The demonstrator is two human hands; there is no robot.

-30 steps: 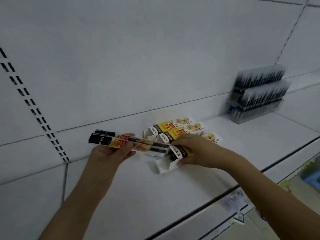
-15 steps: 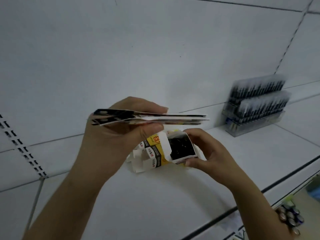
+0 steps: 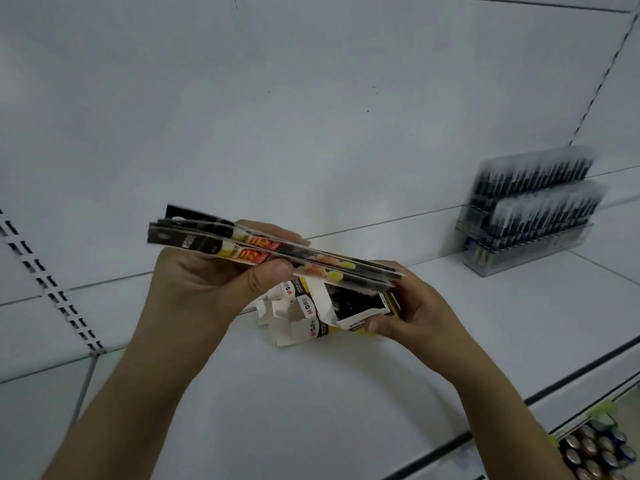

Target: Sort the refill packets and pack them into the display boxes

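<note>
Packets [image 3: 277, 259] were pinched in the left hand [image 3: 204, 289] as a thin stack, thumb on the near face and fingers behind, the long cards tilted so their far ends dipped toward the right. Just under those ends the right hand [image 3: 412, 313] gripped an open display box [image 3: 356, 306], thumb at its front flap, mouth turned up toward the viewer and dark inside. More open boxes [image 3: 294, 317] lay on the white shelf [image 3: 346, 393] directly behind and beside it. Farther right on the same shelf stood a clear rack of pens [image 3: 530, 216], well apart from the work.

The step in hand looked to be feeding the stack into the held box. To do it well, the packets probably needed squaring first, since their edges were fanned a little; a splayed corner could catch on the flap. The right hand would do best to keep the flap bent clear and the mouth steady while the left lowered the stack end-first, straight along the box's length. Thin card bends easily, so a light, even pinch seemed wiser than a hard push.
</note>
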